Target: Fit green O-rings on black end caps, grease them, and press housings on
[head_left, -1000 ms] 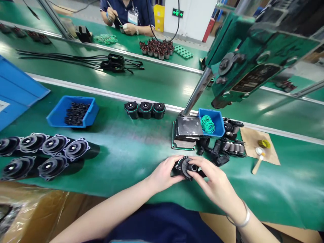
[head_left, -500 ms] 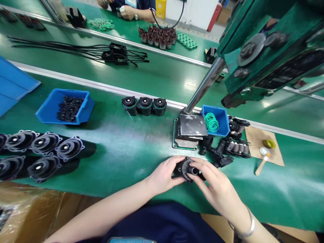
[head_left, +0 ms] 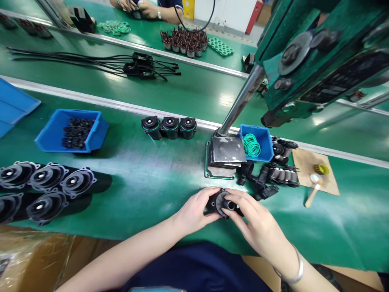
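A black plastic pump housing [head_left: 219, 204] with a round flange, screw ears and a short central tube is held just above the green bench. My left hand [head_left: 196, 211] grips its left side, thumb below and fingers above. The fingers and thumb of my right hand [head_left: 253, 213] close around the tube end at its right. My fingers hide part of the housing. Just beyond it stands the press base with a worn metal block [head_left: 228, 150] on top. Black plastic fittings [head_left: 263, 182] lie to the right of that block.
The green press [head_left: 291, 69] overhangs at right. A blue bin [head_left: 266, 148] holds green rings; another blue bin [head_left: 45, 136] holds small black parts. Black housings [head_left: 82, 180] stand left, three green-ringed ones [head_left: 170, 126] behind. A brush [head_left: 311, 198] lies right. A co-worker's hands [head_left: 148, 9] show across.
The view has shifted slightly, with the bench things sliding left. Both my hands keep their grip on the housing with hardly any movement. The co-worker's hands have moved a little.
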The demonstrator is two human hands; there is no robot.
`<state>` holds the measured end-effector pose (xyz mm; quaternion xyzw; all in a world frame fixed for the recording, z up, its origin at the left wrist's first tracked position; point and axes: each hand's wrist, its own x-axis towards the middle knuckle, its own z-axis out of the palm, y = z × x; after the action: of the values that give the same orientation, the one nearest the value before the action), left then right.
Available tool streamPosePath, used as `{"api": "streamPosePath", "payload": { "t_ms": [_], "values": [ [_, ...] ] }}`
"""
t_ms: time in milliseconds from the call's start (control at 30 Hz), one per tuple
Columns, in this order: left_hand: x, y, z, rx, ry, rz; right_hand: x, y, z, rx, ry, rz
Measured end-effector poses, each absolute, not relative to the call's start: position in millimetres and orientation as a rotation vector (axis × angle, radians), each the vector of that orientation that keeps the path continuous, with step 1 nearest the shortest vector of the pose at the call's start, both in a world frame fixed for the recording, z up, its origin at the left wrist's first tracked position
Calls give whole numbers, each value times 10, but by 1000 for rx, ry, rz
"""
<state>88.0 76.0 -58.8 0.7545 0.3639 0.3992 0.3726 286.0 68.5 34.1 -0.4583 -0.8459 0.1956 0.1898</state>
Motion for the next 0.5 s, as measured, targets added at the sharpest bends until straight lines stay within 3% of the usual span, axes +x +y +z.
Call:
{"api": "streamPosePath", "payload": {
  "t_ms": [333,400,500],
  "values": [
    [907,814,-502,2197,881,1102,2933,700,277,-1346,-2263,706],
    [869,883,-318,2218,883,1167,3067,821,542,-1288,-2227,643],
    [820,1148,83,2207,901,1281,3297,1096,1273,-1205,-1856,265]
  ]
}}
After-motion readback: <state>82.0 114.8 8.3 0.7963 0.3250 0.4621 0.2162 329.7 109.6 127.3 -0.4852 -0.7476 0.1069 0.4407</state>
